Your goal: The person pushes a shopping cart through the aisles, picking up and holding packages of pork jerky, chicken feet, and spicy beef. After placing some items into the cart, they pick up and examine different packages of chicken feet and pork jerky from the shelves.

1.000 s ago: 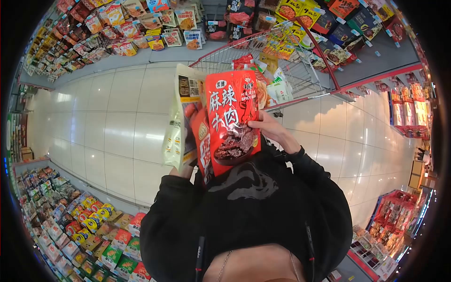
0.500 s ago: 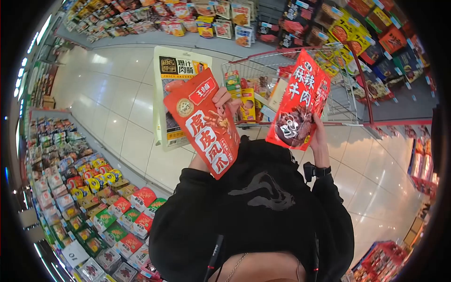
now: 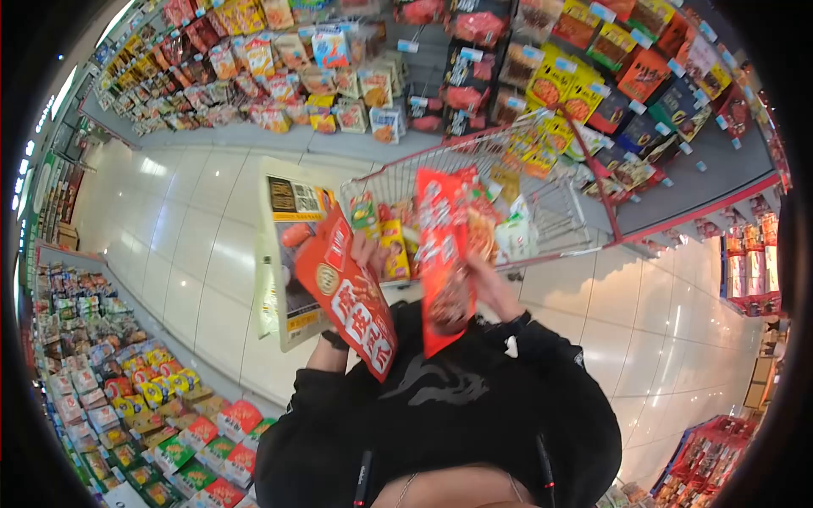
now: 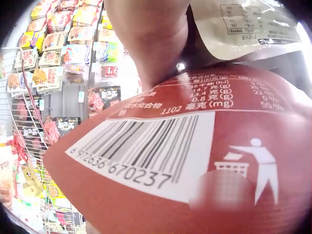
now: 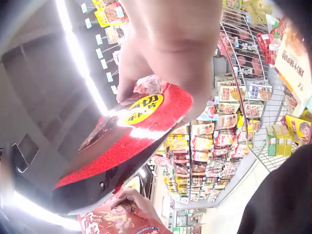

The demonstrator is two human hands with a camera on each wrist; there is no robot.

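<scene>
Toward one o'clock of the shopper's chest [image 3: 436,392] stood a loaded wire cart [image 3: 566,224]. I saw a pale sausage packet [image 3: 293,275] at eleven, overlapped by a red barcoded pouch [image 3: 349,296], both gripped by the left hand [image 3: 367,252]; at twelve, a glossy red pouch [image 3: 443,254], grasped by the right hand [image 3: 498,289].

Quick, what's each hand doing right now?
Left hand: holding the orange-red pouch and the pale sausage pack.
Right hand: holding the bright red bag.
</scene>
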